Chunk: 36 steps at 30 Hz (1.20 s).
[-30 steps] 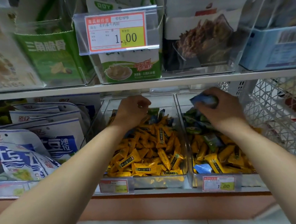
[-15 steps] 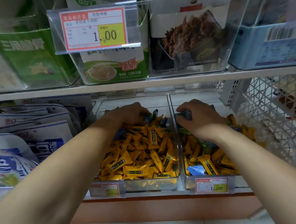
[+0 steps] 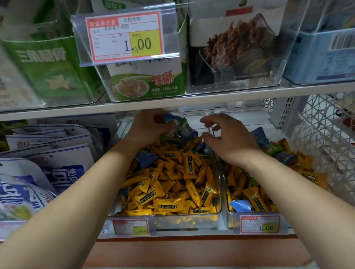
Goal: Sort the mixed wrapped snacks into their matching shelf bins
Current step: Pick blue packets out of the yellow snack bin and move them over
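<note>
Hands (image 3: pixel 147 130) (image 3: pixel 229 137) closer — crinkly blue wrapper (image 3: pixel 176 121), left

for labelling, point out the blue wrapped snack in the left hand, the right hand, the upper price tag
blue wrapped snack (image 3: pixel 176 121): head view, wrapper middle
right hand (image 3: pixel 232 137): head view, back
upper price tag (image 3: pixel 124 36): head view, card centre

Shelf edge (image 3: pixel 195 103) low over rear of L bin (image 3: pixel 177 220), R bin (image 3: pixel 231 219): tight gap. Clear walls (image 3: pixel 218 178) btwn. Mesh basket (image 3: pixel 326 164) blocks R. Fronts open.
</note>
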Tool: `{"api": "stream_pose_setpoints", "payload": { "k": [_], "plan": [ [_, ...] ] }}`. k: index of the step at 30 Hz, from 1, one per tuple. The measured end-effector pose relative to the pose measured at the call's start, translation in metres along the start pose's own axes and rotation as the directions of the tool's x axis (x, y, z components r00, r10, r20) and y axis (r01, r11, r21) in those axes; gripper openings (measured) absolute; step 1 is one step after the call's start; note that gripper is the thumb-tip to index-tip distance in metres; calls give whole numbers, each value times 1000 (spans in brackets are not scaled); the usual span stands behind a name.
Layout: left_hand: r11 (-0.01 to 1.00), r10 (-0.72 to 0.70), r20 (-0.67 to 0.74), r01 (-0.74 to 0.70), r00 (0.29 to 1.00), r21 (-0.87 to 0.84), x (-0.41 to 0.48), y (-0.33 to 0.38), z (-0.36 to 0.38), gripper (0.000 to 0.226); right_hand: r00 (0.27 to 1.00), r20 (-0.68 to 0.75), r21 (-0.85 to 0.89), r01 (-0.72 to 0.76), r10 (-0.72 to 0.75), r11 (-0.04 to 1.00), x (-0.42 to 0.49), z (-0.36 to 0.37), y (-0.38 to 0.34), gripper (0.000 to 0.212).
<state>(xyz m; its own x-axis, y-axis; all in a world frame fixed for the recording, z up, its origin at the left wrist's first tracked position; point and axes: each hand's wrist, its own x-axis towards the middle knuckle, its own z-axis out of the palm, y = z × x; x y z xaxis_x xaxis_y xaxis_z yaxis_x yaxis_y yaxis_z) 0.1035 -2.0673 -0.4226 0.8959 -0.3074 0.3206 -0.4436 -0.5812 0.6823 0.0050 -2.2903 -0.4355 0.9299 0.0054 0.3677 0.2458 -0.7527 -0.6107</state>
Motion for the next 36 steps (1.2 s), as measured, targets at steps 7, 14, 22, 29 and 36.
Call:
{"api": "stream_pose_setpoints", "payload": {
  "k": [7, 14, 22, 29, 36],
  "plan": [
    [853, -82, 59, 101, 995, -512, -39, 47, 15, 25, 991, 92, 471, -129, 97, 873, 2, 8, -31, 41],
    [816, -66, 2, 55, 998, -576, -48, 63, 36, 17, 977, 114, 672, -208, 178, 711, -8, -8, -32, 19],
    [995, 51, 407, -82, 912, 58, -74, 57, 27, 30, 968, -80, -57, -244, 240, 968, -17, -42, 21, 42],
    [956, 144, 268, -204, 953, 211, -99, 47, 32, 31, 990, -112, -340, -123, 89, 933, -22, -32, -8, 40],
    [880, 7, -25, -18, 1000, -475, -118, 41, 4, 28, 950, 292, 175, 58, -108, 983, -42, 1, -61, 41]
  ]
}}
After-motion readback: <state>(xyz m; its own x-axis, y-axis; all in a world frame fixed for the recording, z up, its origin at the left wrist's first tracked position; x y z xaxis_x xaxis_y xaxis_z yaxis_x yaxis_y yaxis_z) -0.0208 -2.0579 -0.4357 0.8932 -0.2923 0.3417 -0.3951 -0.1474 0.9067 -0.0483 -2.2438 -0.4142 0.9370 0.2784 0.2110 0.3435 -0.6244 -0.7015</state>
